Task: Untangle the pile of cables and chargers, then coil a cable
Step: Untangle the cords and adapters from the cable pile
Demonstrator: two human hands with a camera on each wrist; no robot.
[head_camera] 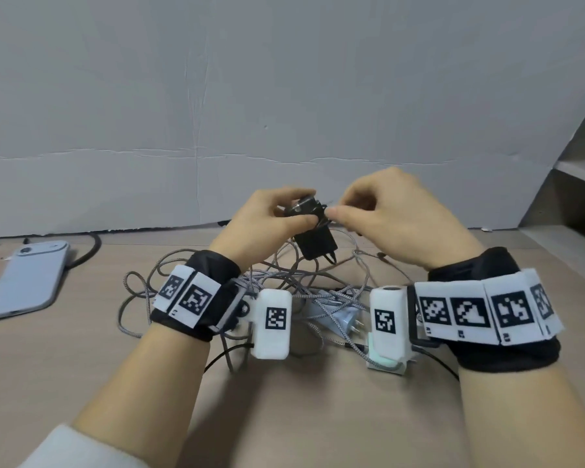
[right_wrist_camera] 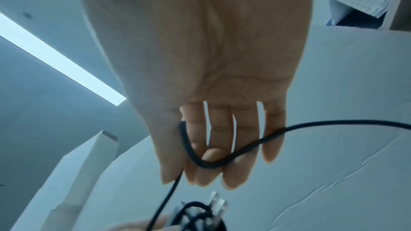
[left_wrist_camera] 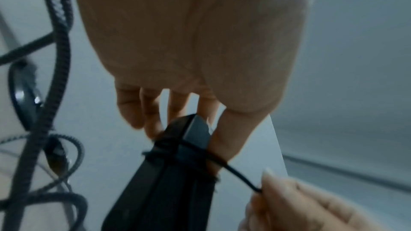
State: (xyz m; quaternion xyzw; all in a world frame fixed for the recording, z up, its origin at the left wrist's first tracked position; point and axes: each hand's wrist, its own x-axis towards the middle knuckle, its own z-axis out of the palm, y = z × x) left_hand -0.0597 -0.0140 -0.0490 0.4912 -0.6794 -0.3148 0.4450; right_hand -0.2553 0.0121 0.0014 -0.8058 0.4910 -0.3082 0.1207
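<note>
Pale blue phone lies flat at far left on the tan surface, a dark lead running off behind it. Right of it, the braided grey cables sprawl in a loose tangle, a white plug buried in the middle, prongs pointing right.

Above the tangle, the left hand grips the black charger, fingers and thumb curled round its top end. Charger's long axis hangs downward and slightly right, lifted clear of the pile. A thin black cord is wound tight around its body.

Right hand, touching distance to the right, pinches that cord between thumb and forefinger; the slack loops across its fingers and trails away right.

Judgement: the cord leaves the charger toward the right hand, so unwinding falls to that hand, circling the charger's long axis while the left keeps it steady.
</note>
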